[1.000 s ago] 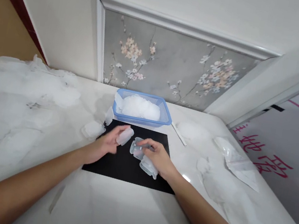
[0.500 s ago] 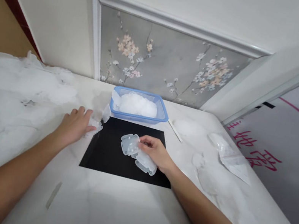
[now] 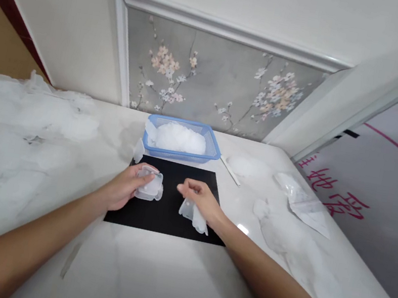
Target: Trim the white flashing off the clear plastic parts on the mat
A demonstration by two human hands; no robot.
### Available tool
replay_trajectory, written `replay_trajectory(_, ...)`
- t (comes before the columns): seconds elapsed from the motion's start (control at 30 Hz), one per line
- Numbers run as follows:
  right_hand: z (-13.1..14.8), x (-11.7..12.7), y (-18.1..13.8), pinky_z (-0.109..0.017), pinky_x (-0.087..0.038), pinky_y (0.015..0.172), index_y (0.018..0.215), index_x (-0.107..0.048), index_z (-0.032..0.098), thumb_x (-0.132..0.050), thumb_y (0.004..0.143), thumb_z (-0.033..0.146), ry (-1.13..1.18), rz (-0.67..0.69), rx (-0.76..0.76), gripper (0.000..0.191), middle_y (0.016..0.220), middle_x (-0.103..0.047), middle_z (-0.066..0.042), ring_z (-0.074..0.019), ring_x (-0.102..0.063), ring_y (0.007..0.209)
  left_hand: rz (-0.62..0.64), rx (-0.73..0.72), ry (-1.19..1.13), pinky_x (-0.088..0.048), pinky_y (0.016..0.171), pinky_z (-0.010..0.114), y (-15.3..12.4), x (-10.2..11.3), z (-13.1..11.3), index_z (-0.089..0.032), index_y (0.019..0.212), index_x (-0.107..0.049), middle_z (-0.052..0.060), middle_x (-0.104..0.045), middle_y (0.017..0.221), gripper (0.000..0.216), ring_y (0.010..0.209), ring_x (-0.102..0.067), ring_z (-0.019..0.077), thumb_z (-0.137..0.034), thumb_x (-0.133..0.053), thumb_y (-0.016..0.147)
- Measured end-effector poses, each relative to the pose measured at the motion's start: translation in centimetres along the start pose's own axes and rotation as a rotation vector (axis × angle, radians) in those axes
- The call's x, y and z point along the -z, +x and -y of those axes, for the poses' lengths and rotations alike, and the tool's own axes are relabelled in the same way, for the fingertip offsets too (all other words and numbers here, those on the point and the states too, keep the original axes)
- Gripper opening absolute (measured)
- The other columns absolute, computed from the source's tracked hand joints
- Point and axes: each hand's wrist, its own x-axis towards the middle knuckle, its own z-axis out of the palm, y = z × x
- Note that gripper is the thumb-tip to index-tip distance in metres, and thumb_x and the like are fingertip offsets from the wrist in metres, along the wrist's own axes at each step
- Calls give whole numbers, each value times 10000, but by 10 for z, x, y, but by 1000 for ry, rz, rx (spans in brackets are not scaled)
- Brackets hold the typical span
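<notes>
Over the left part of a black mat (image 3: pixel 166 217), my left hand (image 3: pixel 123 188) grips a translucent plastic piece (image 3: pixel 150 190) with rounded, tabbed edges, the thumb lying across its top. My right hand (image 3: pixel 205 202) is closed above the mat's right side. From under its fingers hangs another frosted plastic piece (image 3: pixel 199 221), tilted downward; whether it is one piece or two I cannot tell. The fingertips of my right hand point toward my left hand, with a gap between the hands. A small translucent piece (image 3: pixel 139 151) stands at the mat's back left corner, by the basket.
Behind the mat sits a blue basket (image 3: pixel 182 156) with a whitish heap (image 3: pixel 181 138) inside. A large pile of translucent pieces (image 3: pixel 2 150) covers the left of the table. To the right lie a thin white strip (image 3: pixel 230 170), a clear bag (image 3: pixel 307 209) and more whitish film (image 3: pixel 290 242).
My left hand has moved right, from the mat's left edge onto the mat, bringing a plastic piece. The piece in my right hand has turned from lying leftward to hanging down.
</notes>
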Motion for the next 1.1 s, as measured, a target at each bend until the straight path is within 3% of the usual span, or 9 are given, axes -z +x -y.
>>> replay_trajectory(0.1, -4, -3, 5, -233, -263, 494, 615, -465, 209, -754, 646, 518, 49, -37, -21, 424, 534, -414, 62, -90, -337, 501, 44, 52, -36, -502, 676, 280, 3, -7, 11, -202, 1054, -613, 22, -658, 883, 372, 781, -631, 167, -359, -740, 741)
replay_trajectory(0.27, -14, -3, 12, -227, -272, 471, 634, -430, 211, -681, 693, 649, 143, -128, -28, 508, 532, -419, 63, -86, -345, 477, 85, -70, 131, -495, 711, 269, -1, -8, 10, -287, 1222, -560, -7, -644, 968, 504, 837, -618, 157, -209, -669, 736)
replay_trajectory(0.37, -17, -3, 12, -223, -264, 472, 637, -426, 209, -664, 710, 661, 135, -166, 7, 516, 540, -383, 69, -85, -329, 489, 169, -107, 358, -448, 597, 248, -4, -12, 9, -222, 1060, -648, -4, -635, 788, 280, 660, -579, 138, -317, -617, 798)
replay_trajectory(0.47, -18, -4, 13, -226, -268, 476, 639, -419, 212, -643, 724, 669, 133, -191, 27, 516, 543, -373, 69, -88, -321, 492, 193, -108, 518, -359, 502, 222, -6, -18, 11, -200, 896, -659, -29, -576, 653, 232, 540, -495, 109, -410, -621, 804)
replay_trajectory(0.6, -19, -9, 13, -225, -277, 481, 645, -409, 212, -623, 744, 662, 137, -190, 38, 508, 546, -363, 71, -88, -322, 498, 230, -72, 531, -388, 557, 217, -7, -26, 12, -198, 856, -635, -41, -592, 686, 247, 605, -524, 112, -361, -735, 700)
replay_trajectory(0.73, -10, -16, 3, -228, -289, 497, 656, -420, 210, -584, 790, 623, 19, -129, 105, 464, 566, -389, 65, -95, -345, 526, 259, -122, 583, -380, 575, 231, -6, -30, 15, -173, 739, -630, -39, -573, 642, 216, 608, -510, 120, -376, -701, 725)
replay_trajectory(0.87, 19, -6, 8, -234, -313, 521, 641, -471, 203, -638, 775, 553, -130, -106, 245, 410, 565, -407, 60, -102, -364, 546, 344, -51, 420, -376, 561, 239, -3, -26, 15, -149, 755, -672, -6, -603, 658, 319, 590, -513, 124, -464, -633, 785)
replay_trajectory(1.0, 55, 13, 65, -232, -358, 557, 647, -409, 215, -546, 837, 584, -43, -535, 426, 436, 600, -407, 50, -110, -401, 583, 214, 26, 39, -452, 660, 257, 3, -13, 13, -199, 1047, -644, 32, -668, 918, 326, 774, -610, 160, -350, -682, 761)
replay_trajectory(1.1, 67, 14, 125, -240, -403, 611, 701, -438, 213, -415, 899, 578, -153, -599, 405, 416, 674, -473, 32, -116, -466, 627, 287, 31, -167, -456, 841, 308, 4, -3, 14, -281, 1301, -482, 39, -637, 1147, 724, 989, -613, 186, -113, -734, 643)
